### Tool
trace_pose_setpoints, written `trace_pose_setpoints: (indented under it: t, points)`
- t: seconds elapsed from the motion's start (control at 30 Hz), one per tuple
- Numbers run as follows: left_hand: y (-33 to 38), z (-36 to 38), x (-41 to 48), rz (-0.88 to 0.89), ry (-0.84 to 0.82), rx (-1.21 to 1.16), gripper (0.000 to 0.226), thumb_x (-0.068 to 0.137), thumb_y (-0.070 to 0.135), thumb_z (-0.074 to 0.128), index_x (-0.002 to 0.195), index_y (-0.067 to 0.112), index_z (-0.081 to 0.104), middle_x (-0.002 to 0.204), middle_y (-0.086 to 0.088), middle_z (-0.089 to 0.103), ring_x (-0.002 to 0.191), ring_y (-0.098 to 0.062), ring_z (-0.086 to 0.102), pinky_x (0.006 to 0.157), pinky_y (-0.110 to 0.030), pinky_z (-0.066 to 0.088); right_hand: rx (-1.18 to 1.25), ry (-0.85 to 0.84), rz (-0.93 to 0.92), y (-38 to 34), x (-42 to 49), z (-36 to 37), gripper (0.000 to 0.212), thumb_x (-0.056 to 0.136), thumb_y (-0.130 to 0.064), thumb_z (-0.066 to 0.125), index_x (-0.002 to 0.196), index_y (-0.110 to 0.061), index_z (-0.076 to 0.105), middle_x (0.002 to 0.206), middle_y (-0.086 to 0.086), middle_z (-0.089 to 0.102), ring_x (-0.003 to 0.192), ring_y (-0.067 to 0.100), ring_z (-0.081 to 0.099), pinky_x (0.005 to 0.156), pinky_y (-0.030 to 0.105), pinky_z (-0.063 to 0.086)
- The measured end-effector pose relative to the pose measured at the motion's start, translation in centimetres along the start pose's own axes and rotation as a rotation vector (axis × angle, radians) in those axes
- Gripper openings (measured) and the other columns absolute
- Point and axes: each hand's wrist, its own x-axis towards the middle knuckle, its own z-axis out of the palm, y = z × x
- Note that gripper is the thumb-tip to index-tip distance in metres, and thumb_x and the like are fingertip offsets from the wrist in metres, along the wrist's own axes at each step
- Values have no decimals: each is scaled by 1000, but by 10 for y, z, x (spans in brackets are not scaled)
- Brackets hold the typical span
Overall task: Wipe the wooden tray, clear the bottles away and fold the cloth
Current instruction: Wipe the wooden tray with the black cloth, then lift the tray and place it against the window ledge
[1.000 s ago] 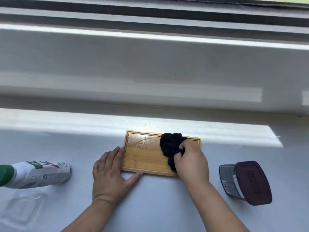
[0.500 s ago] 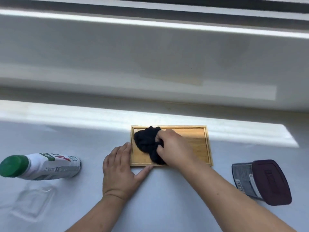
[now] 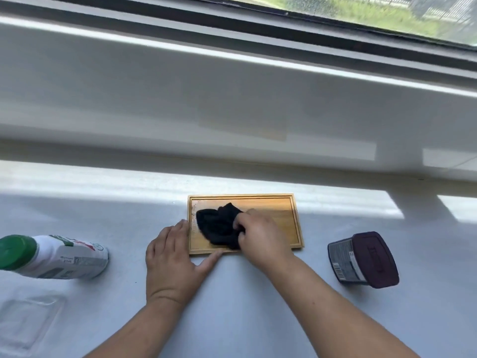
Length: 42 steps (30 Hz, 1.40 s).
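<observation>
The tray [image 3: 281,213] lies flat on the pale surface [image 3: 245,306], just below the band of sunlight, long side toward the window [image 3: 361,11]. The right hand [image 3: 260,236] is on it, fingers [image 3: 241,224] clenched around a bunched black cloth [image 3: 219,227]. The cloth sits pressed on the tray's left half, reaching almost to the left rim. The right half of the tray shows bare wood, and there's a pale smear in the far left corner.

The left hand [image 3: 175,259] lies flat on the surface at the tray's near left corner, fingers released and spread, gripping nothing. Its fingertips lie along the left rim, and the thumb runs along the near edge, touching it.

Off to the left, well apart from the tray, a white bottle [image 3: 64,257] with a green cap [image 3: 16,251] leans toward the camera, its printed label partly readable but too blurred to make out. Near it, at the lower left, lies a clear plastic piece [image 3: 25,321], hard to make out against the surface.

On the right, apart from the tray, stands a dark container [image 3: 346,259] with a maroon lid [image 3: 375,259], barcode on its side. Beyond the glass, up at the top, there is green grass.
</observation>
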Motion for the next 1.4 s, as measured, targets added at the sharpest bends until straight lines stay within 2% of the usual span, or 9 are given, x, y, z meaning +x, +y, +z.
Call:
trace_pose_setpoints:
  t: [0.13, 0.27, 0.37, 0.47, 0.6, 0.77, 0.97, 1.2, 1.4]
  points:
    - [0, -3, 1, -1, -19, -31, 103, 74, 92, 50, 145, 17, 50, 145, -3, 60, 139, -27, 42, 117, -45, 21, -3, 99, 355, 50, -12, -45, 32, 84, -3, 52, 104, -21, 69, 114, 4, 66, 105, 31, 60, 74, 32, 44]
    - [0, -4, 0, 12, -49, -26, 102, 76, 90, 50, 145, 15, 50, 144, -5, 61, 138, -28, 44, 115, -45, 22, 161, 121, 184, 19, -72, -46, 19, 79, -20, 58, 92, -34, 61, 100, -17, 60, 91, 10, 57, 72, 30, 46]
    - [-3, -7, 0, 21, -51, -28, 99, 79, 88, 48, 147, 16, 49, 146, -4, 60, 139, -28, 44, 115, -45, 23, 170, -176, 4, -15, -146, -19, 25, 75, -40, 54, 98, -38, 63, 101, -21, 54, 101, -3, 53, 85, 22, 48]
    - [-3, -12, -1, 19, -37, -66, 91, 85, 82, 45, 148, 17, 51, 147, -2, 59, 141, -27, 44, 117, -45, 26, 279, -437, 74, -12, -165, -11, 25, 78, -54, 63, 102, -54, 69, 115, -24, 57, 115, -12, 51, 99, 8, 36]
    - [3, -25, 1, -64, -44, -262, 66, 90, 58, 63, 143, 18, 58, 139, -3, 65, 135, -28, 49, 113, -49, 34, 398, 25, 478, 19, -115, -41, 47, 95, -47, 61, 141, -41, 51, 138, -9, 55, 126, 13, 53, 95, 29, 40]
    - [22, -46, 23, -238, -303, -529, 62, 87, 45, 61, 146, 29, 49, 141, -1, 63, 127, -23, 54, 86, -39, 46, 673, 42, 716, 43, -46, -51, 71, 100, -66, 41, 159, -30, 29, 155, 12, 50, 135, 35, 50, 92, 37, 37]
    - [22, -78, 37, -405, -406, -754, 59, 68, 52, 59, 125, 42, 55, 133, 0, 57, 116, -26, 55, 83, -42, 47, 784, 146, 690, 25, -68, -47, 69, 89, -78, 31, 136, -32, 48, 124, -1, 59, 111, 25, 53, 86, 39, 38]
    - [60, -142, 26, -295, -377, -937, 44, 55, 57, 61, 98, 54, 61, 123, 6, 66, 110, -21, 62, 88, -44, 50, 802, 392, 513, 14, -133, -116, 60, 80, -87, 32, 103, -41, 61, 93, -13, 69, 95, 6, 62, 78, 29, 43]
    - [163, -158, 2, -139, -487, -967, 42, 56, 56, 63, 98, 55, 61, 118, 1, 68, 106, -25, 65, 88, -44, 49, 685, 491, 507, 68, -182, -202, 62, 86, -83, 24, 119, -41, 55, 107, -15, 65, 102, 3, 58, 78, 28, 43]
